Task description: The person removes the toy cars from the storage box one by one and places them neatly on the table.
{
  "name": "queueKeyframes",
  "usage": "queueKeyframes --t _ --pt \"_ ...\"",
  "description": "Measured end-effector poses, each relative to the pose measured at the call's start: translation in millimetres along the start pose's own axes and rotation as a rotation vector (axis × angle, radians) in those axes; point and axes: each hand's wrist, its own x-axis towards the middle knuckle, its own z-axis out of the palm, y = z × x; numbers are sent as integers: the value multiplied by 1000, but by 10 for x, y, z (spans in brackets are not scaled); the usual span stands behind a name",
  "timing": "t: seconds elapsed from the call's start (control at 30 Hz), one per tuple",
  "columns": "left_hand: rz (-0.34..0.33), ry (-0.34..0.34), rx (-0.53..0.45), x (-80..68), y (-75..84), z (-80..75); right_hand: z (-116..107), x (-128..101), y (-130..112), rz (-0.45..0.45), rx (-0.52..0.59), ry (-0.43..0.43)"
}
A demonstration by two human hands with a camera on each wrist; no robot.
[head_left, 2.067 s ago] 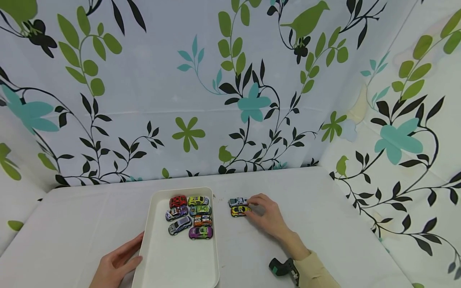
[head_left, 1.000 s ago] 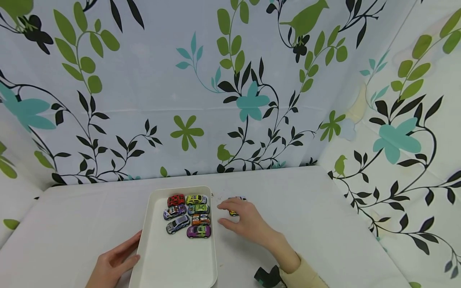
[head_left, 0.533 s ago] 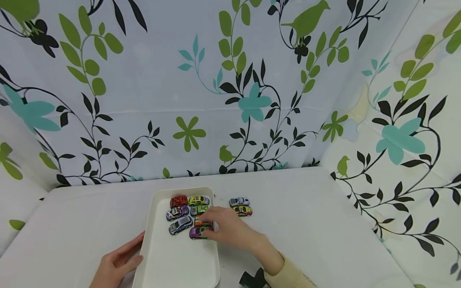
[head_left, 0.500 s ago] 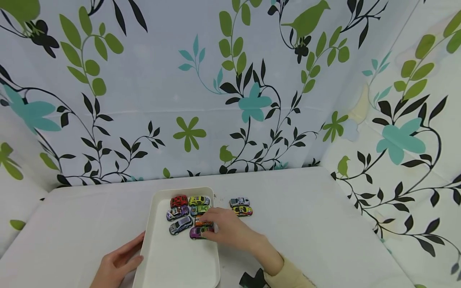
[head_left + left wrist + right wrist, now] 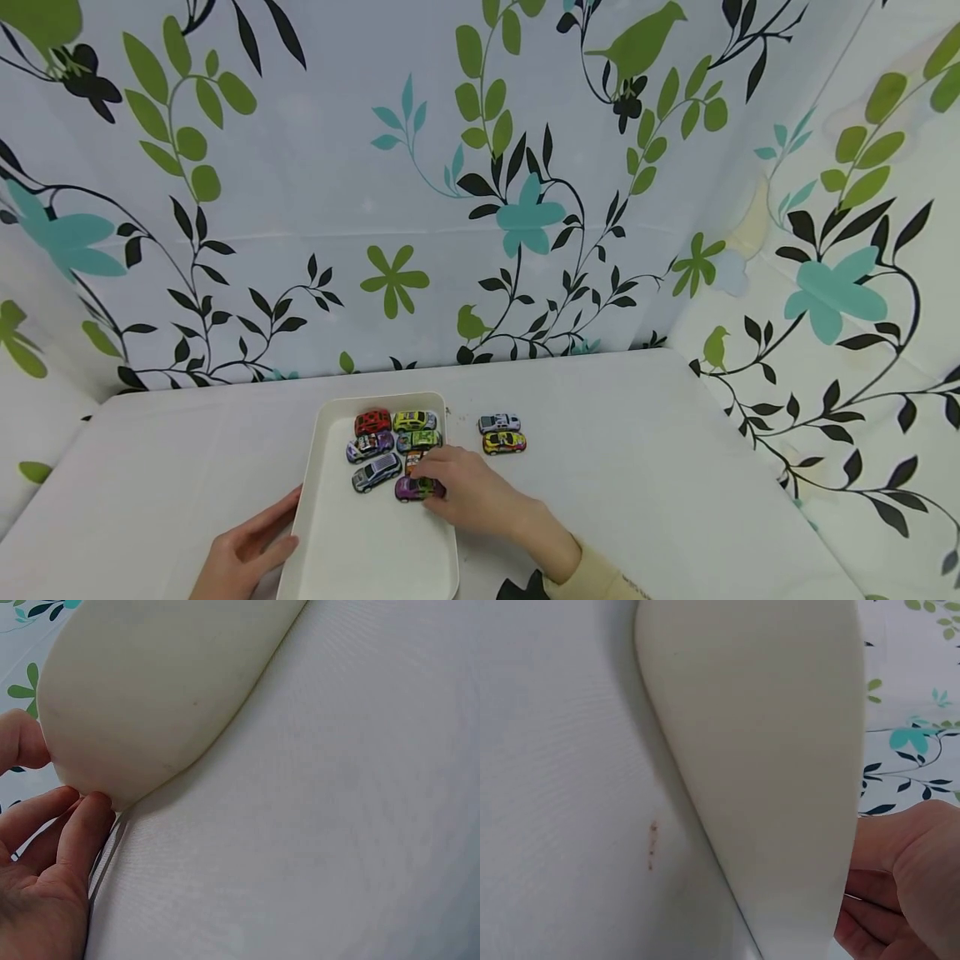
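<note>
Head view: purple car point(image 5: 410, 490) lies at right hand point(image 5: 480, 498), seemingly pinched.

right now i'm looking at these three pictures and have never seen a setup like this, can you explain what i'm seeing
There's no machine here, just a person's two bare hands. The wide picture comes from a camera worn on the head, looking forward and down; the other two come from cameras on the left and right wrists, each showing the outside of the tray close up. Inside that tray are seven small toy cars. To its right, a whitish car and a yellow car sit on the white table. The left hand touches the tray's left side. The right hand seems to pinch the purple car.
</note>
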Motion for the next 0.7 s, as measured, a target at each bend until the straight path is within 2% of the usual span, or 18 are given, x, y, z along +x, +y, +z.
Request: queueKeyframes --t 0.17,0.43,0.7 --pt "10 2 -1 4 6 3 31 6 22 -23 -23 24" --pt "-38 3 11 8 12 2 66 17 38 -51 -21 35" --pt "-9 9 5 21 -20 -1 96 20 33 -29 -53 17"
